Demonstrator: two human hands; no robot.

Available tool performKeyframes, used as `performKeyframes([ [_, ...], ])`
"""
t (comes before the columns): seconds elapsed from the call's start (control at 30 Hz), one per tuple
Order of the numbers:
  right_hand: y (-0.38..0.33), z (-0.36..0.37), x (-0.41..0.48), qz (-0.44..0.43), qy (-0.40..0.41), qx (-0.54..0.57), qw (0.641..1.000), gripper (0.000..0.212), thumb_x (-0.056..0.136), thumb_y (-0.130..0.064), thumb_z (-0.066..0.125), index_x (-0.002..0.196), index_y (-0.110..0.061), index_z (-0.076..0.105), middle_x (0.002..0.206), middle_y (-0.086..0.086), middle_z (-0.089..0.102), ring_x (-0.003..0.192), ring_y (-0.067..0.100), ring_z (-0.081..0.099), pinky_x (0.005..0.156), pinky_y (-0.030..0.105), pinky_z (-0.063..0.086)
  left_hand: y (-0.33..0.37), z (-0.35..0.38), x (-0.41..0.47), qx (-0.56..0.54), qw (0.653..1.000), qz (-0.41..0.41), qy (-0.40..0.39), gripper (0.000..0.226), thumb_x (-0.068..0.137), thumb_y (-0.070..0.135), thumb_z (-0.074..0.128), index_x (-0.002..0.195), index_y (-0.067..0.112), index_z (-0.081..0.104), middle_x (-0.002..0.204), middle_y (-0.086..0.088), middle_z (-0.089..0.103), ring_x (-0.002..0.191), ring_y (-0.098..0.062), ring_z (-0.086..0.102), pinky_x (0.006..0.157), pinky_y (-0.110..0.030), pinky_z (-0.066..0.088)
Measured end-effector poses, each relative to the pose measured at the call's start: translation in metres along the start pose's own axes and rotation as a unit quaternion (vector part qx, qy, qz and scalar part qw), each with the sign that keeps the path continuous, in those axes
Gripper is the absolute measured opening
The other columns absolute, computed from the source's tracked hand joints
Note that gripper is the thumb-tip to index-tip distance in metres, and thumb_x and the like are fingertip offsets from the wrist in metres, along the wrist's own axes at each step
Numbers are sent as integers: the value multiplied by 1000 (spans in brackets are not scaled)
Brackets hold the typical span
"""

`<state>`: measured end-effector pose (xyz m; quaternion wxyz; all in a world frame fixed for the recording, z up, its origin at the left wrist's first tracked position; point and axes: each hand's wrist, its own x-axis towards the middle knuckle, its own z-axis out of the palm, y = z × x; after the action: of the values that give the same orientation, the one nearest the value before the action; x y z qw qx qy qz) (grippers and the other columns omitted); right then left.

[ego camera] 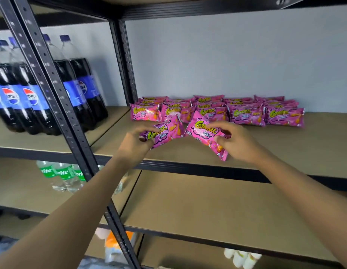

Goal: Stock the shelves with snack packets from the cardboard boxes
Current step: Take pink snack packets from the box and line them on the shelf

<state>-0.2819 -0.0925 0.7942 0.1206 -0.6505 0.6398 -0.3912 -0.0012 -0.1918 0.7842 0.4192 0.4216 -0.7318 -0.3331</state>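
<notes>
My left hand (136, 143) grips a pink snack packet (165, 131) by its left end, above the brown shelf board (285, 144). My right hand (236, 144) grips a second pink snack packet (202, 131), tilted, its lower corner hanging over the shelf's front edge. Both packets are held just in front of several rows of the same pink packets (246, 113), which lie against the back of the shelf. No cardboard box is in view.
A black slotted upright post (58, 105) stands left of my left arm. Large Pepsi bottles (31, 98) fill the left bay. Green-labelled Sprite bottles (62, 174) stand one shelf lower. The lower brown shelf (207, 208) lies beneath my arms; white bottles (242, 258) sit at the bottom.
</notes>
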Motion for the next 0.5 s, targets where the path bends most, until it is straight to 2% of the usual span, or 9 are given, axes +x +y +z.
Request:
performKeyframes([
  [0.07, -8, 11, 22, -8, -17, -8, 1000, 47, 94, -5, 55, 116, -46, 62, 122, -18, 62, 69, 4, 64, 68, 20, 53, -15, -15, 17, -11, 1000, -13, 17, 34, 90, 4, 66, 95, 37, 72, 89, 3, 62, 63, -14, 47, 58, -23, 43],
  [0.1, -12, 18, 35, -9, -24, -19, 1000, 47, 94, -4, 55, 115, -45, 62, 117, -20, 61, 57, 0, 58, 57, 13, 47, -23, -23, 26, -17, 999, -23, 25, 33, 90, 4, 66, 97, 36, 72, 83, 2, 58, 61, -13, 45, 55, -20, 41],
  [0.17, -20, 27, 54, -6, -29, -50, 998, 48, 94, -3, 53, 114, -45, 63, 109, -22, 57, 45, 5, 51, 47, 15, 40, -38, -34, 40, -24, 998, -44, 36, 32, 91, 3, 64, 102, 32, 73, 76, 3, 54, 55, -8, 41, 50, -15, 35],
  [0.23, -24, 41, 78, -7, -28, -86, 996, 50, 92, -2, 51, 117, -43, 64, 112, -22, 55, 42, 2, 50, 46, 20, 39, -53, -45, 57, -32, 997, -49, 46, 37, 91, 2, 62, 101, 36, 73, 82, 2, 63, 60, -9, 46, 57, -21, 38],
  [0.33, -22, 63, 110, -16, -33, -92, 995, 56, 86, 4, 48, 120, -36, 67, 119, -7, 62, 48, -7, 49, 54, 17, 39, -70, -51, 81, -38, 996, -48, 60, 42, 91, -1, 60, 95, 39, 73, 95, 3, 68, 69, -14, 50, 62, -26, 40],
  [0.4, -15, 76, 126, -7, -29, -88, 996, 62, 81, -1, 47, 112, -51, 65, 125, -3, 63, 59, -9, 44, 71, 26, 46, -76, -51, 94, -36, 995, -55, 69, 39, 94, 0, 57, 99, 36, 71, 93, 11, 64, 69, -14, 48, 54, -16, 39],
  [0.47, -5, 86, 140, 4, -15, -103, 995, 61, 73, -15, 43, 98, -69, 57, 128, -3, 60, 74, 8, 46, 88, 47, 49, -81, -47, 107, -34, 995, -56, 75, 38, 95, 1, 55, 100, 37, 70, 99, 13, 64, 69, -15, 50, 50, -15, 39],
  [0.5, 3, 91, 147, 1, -6, -110, 994, 60, 71, -19, 41, 95, -73, 54, 130, -3, 59, 82, 13, 47, 90, 54, 48, -84, -44, 113, -33, 995, -52, 80, 40, 95, 1, 54, 98, 38, 69, 104, 10, 65, 68, -15, 51, 52, -18, 40],
])
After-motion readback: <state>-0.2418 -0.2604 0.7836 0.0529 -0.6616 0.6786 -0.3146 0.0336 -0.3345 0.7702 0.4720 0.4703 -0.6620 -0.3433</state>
